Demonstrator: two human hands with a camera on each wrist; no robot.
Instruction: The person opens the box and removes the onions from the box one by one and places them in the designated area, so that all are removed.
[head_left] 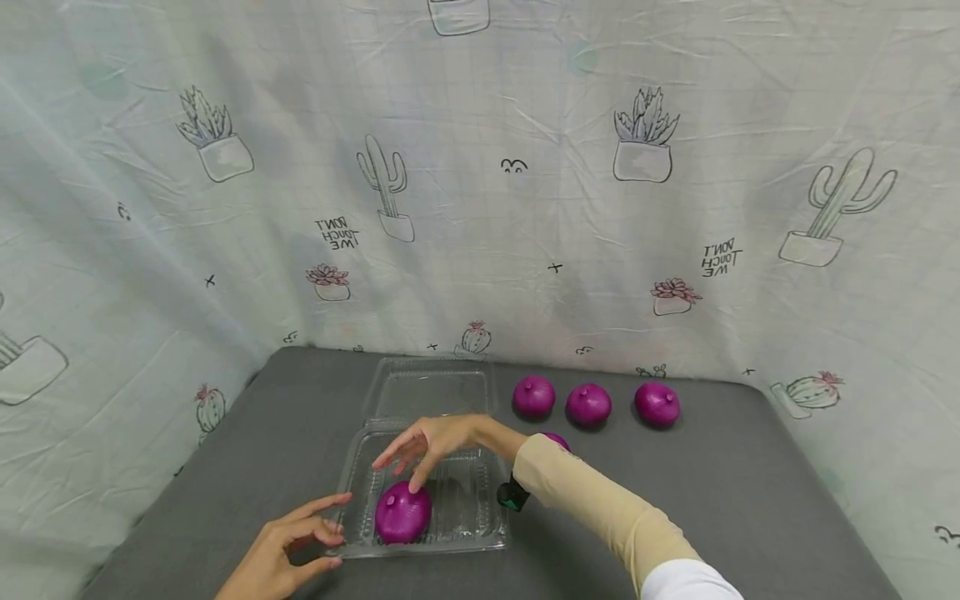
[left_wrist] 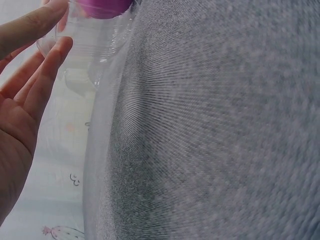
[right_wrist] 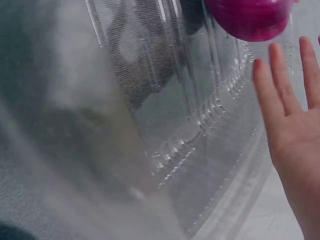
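A purple onion [head_left: 403, 515] sits in the front left part of a clear plastic clamshell container [head_left: 465, 546], whose lid [head_left: 435, 392] lies folded back. My right hand [head_left: 438, 442] hovers over the container with fingers spread; its thumb overlaps the onion's top in the head view. From the right wrist, the onion [right_wrist: 252, 20] appears apart from the hand's [right_wrist: 295, 130] nearer fingers. At the container's front left corner, my left hand [head_left: 281, 546] rests its loosely bent fingers along the wall. The left wrist view has the clear corner between thumb and fingers [left_wrist: 50, 60].
Three purple onions, left [head_left: 534, 397], middle [head_left: 588, 406] and right [head_left: 657, 405], stand in a row at the back right. Another onion [head_left: 557, 440] is mostly hidden behind my right forearm. A patterned curtain [head_left: 525, 208] hangs behind the grey table [head_left: 712, 517].
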